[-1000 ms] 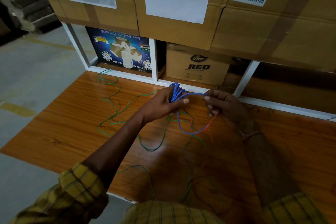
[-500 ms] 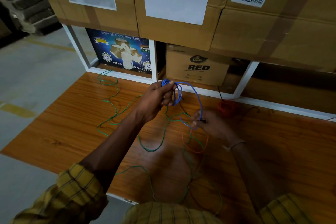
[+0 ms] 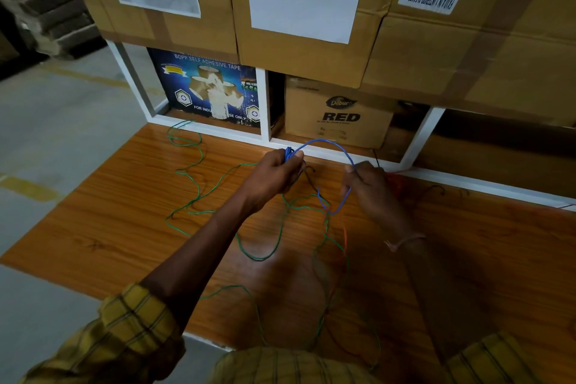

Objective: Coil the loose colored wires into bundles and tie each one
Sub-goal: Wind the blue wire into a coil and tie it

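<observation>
My left hand (image 3: 274, 174) grips a small coil of blue wire (image 3: 327, 143) above the wooden table (image 3: 109, 227). From that coil the blue wire arches to the right into my right hand (image 3: 367, 184), which pinches it, and a loose blue loop hangs below the fingers. A long green wire (image 3: 193, 171) lies loose across the table, running from the back left to under my arms. A short orange wire (image 3: 344, 238) lies near my right wrist. A red coil (image 3: 396, 179) shows partly behind my right hand.
A white shelf frame (image 3: 266, 109) stands along the table's back edge with a blue tape box (image 3: 205, 87) and a brown carton (image 3: 336, 112) in it. Large cardboard cartons (image 3: 311, 50) are stacked above. Grey floor (image 3: 46, 134) lies to the left.
My right hand has risen from the table to the level of my left hand, drawing the blue wire up into an arch between them. My left hand has kept its hold on the coil.
</observation>
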A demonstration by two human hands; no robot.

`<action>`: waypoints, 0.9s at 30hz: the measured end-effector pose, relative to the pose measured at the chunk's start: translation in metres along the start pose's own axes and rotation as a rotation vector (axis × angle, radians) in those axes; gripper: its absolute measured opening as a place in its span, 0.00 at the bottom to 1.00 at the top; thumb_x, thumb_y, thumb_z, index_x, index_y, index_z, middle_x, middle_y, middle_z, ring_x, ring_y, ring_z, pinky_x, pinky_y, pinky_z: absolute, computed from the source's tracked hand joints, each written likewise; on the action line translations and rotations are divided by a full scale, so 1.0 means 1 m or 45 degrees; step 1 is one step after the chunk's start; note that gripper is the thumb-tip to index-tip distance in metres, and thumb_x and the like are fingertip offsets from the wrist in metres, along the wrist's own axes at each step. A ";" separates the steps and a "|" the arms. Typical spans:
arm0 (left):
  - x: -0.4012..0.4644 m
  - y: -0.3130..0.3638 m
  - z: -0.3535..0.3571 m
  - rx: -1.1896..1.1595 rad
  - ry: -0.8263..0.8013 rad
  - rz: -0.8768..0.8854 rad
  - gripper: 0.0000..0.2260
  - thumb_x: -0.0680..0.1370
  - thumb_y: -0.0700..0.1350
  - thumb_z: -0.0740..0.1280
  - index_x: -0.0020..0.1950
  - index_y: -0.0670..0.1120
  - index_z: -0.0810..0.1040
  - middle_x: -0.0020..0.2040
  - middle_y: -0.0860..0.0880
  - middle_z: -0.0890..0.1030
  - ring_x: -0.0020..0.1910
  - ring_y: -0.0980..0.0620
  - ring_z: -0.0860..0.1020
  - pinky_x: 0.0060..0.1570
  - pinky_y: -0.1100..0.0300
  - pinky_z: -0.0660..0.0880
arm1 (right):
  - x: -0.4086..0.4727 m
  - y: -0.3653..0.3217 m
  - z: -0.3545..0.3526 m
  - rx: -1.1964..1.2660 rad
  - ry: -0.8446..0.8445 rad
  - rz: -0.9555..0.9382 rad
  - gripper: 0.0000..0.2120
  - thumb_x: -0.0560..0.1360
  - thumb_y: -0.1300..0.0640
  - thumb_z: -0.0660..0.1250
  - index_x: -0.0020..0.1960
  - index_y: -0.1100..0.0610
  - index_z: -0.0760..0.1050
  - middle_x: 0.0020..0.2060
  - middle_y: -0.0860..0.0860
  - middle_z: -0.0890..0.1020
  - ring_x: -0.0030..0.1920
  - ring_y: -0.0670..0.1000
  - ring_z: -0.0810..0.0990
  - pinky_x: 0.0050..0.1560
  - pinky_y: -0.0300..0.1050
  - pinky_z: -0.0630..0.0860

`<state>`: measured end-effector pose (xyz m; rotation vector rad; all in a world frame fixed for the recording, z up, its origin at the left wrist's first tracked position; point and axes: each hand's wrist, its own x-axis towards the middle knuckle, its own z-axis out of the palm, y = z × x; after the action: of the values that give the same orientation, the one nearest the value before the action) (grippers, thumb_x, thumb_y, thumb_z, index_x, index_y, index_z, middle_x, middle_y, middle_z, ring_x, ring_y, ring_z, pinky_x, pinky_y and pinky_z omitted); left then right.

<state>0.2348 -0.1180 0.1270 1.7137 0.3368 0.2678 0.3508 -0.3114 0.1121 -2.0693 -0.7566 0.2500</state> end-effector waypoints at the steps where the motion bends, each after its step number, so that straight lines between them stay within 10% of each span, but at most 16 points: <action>1: 0.001 -0.002 -0.001 0.048 -0.003 0.010 0.24 0.88 0.49 0.60 0.47 0.28 0.73 0.27 0.50 0.68 0.24 0.54 0.63 0.26 0.62 0.61 | 0.000 -0.004 -0.006 -0.029 -0.039 0.018 0.26 0.86 0.52 0.58 0.35 0.61 0.80 0.39 0.55 0.80 0.43 0.50 0.77 0.48 0.47 0.68; 8: 0.000 -0.007 0.000 0.145 -0.042 0.059 0.17 0.88 0.51 0.60 0.47 0.41 0.75 0.31 0.49 0.68 0.27 0.54 0.63 0.28 0.62 0.62 | 0.009 -0.020 -0.027 0.090 -0.353 0.309 0.25 0.86 0.47 0.58 0.35 0.60 0.75 0.27 0.55 0.77 0.25 0.50 0.74 0.28 0.42 0.70; 17: 0.000 -0.001 0.003 -0.138 -0.083 -0.052 0.16 0.88 0.45 0.58 0.52 0.35 0.78 0.27 0.47 0.67 0.25 0.49 0.64 0.29 0.57 0.63 | 0.022 0.005 -0.022 1.143 -0.688 0.856 0.23 0.87 0.45 0.50 0.38 0.56 0.62 0.20 0.48 0.62 0.15 0.44 0.59 0.16 0.37 0.58; 23: 0.005 0.000 0.002 -0.705 -0.303 -0.179 0.14 0.88 0.44 0.53 0.50 0.40 0.75 0.28 0.51 0.62 0.23 0.55 0.59 0.31 0.55 0.59 | 0.020 0.015 0.010 0.452 -0.135 0.599 0.20 0.86 0.47 0.55 0.40 0.57 0.69 0.23 0.50 0.68 0.20 0.49 0.64 0.25 0.39 0.61; 27: 0.003 0.008 0.006 -1.014 -0.382 -0.182 0.13 0.87 0.44 0.53 0.52 0.41 0.74 0.31 0.51 0.66 0.25 0.55 0.63 0.36 0.56 0.66 | 0.020 0.032 0.034 -0.156 0.106 0.319 0.15 0.84 0.51 0.59 0.39 0.54 0.70 0.40 0.62 0.82 0.43 0.62 0.81 0.44 0.53 0.75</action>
<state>0.2405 -0.1233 0.1337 0.9181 0.1001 0.0217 0.3647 -0.2895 0.0690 -2.2772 -0.4722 0.2598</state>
